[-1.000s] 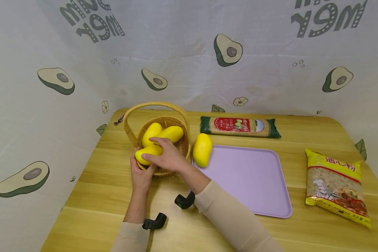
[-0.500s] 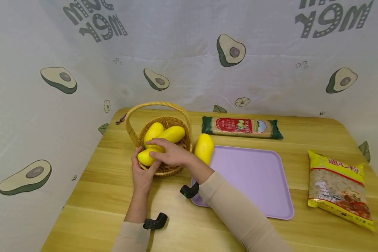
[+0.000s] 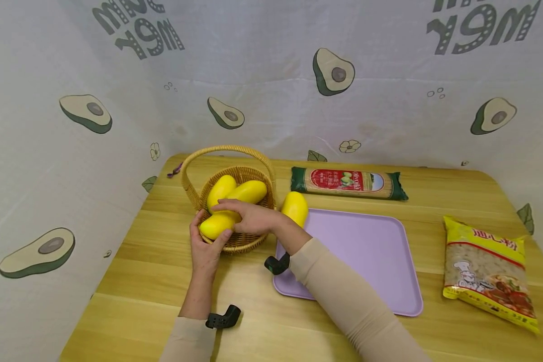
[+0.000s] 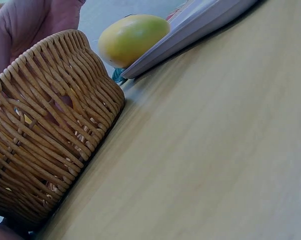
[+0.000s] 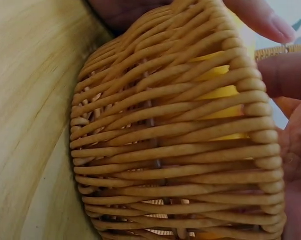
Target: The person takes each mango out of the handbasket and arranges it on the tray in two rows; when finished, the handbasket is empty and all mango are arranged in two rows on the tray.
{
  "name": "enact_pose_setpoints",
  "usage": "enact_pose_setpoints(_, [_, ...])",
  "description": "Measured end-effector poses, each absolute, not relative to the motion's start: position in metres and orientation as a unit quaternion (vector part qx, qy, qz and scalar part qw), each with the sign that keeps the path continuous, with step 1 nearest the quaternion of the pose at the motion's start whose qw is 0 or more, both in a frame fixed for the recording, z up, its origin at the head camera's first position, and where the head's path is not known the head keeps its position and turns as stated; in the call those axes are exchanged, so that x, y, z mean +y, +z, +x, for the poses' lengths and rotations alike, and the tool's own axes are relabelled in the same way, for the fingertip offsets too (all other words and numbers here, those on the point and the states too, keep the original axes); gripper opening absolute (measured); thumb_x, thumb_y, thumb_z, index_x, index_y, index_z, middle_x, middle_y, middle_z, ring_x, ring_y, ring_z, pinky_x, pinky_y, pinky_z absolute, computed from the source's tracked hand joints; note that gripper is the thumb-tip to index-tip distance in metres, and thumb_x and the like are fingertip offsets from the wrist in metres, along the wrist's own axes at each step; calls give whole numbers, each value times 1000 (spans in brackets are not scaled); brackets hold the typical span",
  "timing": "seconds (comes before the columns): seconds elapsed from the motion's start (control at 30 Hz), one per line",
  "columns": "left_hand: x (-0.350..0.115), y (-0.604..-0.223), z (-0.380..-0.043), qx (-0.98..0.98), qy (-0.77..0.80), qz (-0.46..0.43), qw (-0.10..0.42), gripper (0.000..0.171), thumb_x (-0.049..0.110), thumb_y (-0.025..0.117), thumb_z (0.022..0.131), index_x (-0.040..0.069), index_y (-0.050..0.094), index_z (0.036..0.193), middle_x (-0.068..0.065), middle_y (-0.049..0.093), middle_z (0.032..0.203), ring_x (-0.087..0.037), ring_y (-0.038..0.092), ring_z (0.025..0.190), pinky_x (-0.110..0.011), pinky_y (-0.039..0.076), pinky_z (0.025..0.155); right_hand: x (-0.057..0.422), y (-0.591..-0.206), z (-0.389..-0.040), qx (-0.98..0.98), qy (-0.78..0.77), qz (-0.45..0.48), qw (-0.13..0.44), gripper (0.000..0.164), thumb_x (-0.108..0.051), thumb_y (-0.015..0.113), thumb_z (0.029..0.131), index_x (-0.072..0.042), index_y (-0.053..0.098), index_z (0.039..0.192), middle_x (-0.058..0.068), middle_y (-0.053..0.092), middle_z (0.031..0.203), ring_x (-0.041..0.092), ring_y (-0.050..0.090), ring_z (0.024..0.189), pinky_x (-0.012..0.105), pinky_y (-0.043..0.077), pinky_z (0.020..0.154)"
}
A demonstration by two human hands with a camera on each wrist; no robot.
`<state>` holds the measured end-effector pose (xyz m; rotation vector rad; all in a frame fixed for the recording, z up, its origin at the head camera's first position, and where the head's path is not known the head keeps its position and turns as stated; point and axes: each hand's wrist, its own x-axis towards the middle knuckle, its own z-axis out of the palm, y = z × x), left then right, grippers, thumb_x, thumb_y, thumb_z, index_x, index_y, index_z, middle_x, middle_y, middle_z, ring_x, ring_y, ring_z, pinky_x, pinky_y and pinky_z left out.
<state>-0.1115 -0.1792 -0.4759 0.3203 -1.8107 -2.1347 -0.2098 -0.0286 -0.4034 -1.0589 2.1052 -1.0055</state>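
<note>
1. The left hand (image 3: pixel 205 253) has its grip clamped on the near wall of the wicker basket (image 3: pixel 243 247).
2. The right hand (image 3: pixel 255 218) has its grip curled round the nearest mango (image 3: pixel 216 227), inside this basket.
3. Another mango (image 3: pixel 295 206) lies at the purple tray (image 3: pixel 366 251)'s corner.

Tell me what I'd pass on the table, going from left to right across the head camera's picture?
Small purple object → wicker basket → lilac tray → yellow food bag.
</note>
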Motion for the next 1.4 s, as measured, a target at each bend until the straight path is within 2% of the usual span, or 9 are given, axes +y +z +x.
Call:
enact_pose_setpoints(0.13, [-180,-476,-111,-630,-752,112,157,80,1,76,88,13,32,154,-6,27,161,-12,50,124,-15,49,95,-33,-407,-209,797,-338,-416,277,68,-14,66,95,-22,40,158,9,22,171,28,23,157,46,28,126])
enact_pose_setpoints(0.3, [-180,-477,-112,-630,-752,112,156,80,0,75,88,13,32,154,-5,27,161,-12,49,126,-15,49,96,-36,-407,-206,808,-321,-414,268,71,-23,72,94,-24,41,157,8,22,170,30,25,157,48,27,126])
enact_pose_setpoints(0.6, [-180,-477,-112,-633,-750,112,159,80,1,77,87,13,34,154,-6,28,161,-12,48,127,-14,48,96,-37,-409,-204,825,-294,-427,225,66,-32,72,96,-22,45,155,10,33,166,27,31,154,47,29,125])
enact_pose_setpoints(0.9, [-180,-478,-113,-631,-751,114,158,81,0,76,87,12,33,154,-6,29,160,-13,47,127,-15,48,97,-38,-411,-205,827,-293,-428,219,64,-33,71,96,-22,46,154,9,35,165,25,32,154,46,28,126])
enact_pose_setpoints(1.13, [-179,-477,-112,-632,-749,114,165,81,-1,77,86,12,33,153,-6,30,159,-14,45,130,-15,47,99,-38,-411,-206,819,-316,-428,213,62,-26,71,96,-22,47,154,5,40,162,24,35,152,43,29,125])
enact_pose_setpoints(1.27, [-179,-477,-112,-638,-743,118,166,79,0,78,86,14,36,151,-4,36,154,-15,40,136,-21,39,109,-35,-408,-207,812,-351,-414,213,63,-18,70,97,-22,46,154,3,42,161,23,36,152,43,29,125])
enact_pose_setpoints(1.4, [-180,-477,-112,-640,-740,117,171,76,0,79,85,16,40,148,-4,41,152,-19,32,144,-38,23,122,-30,-399,-207,812,-371,-394,219,64,-19,69,98,-25,43,156,4,41,162,24,36,151,45,31,124])
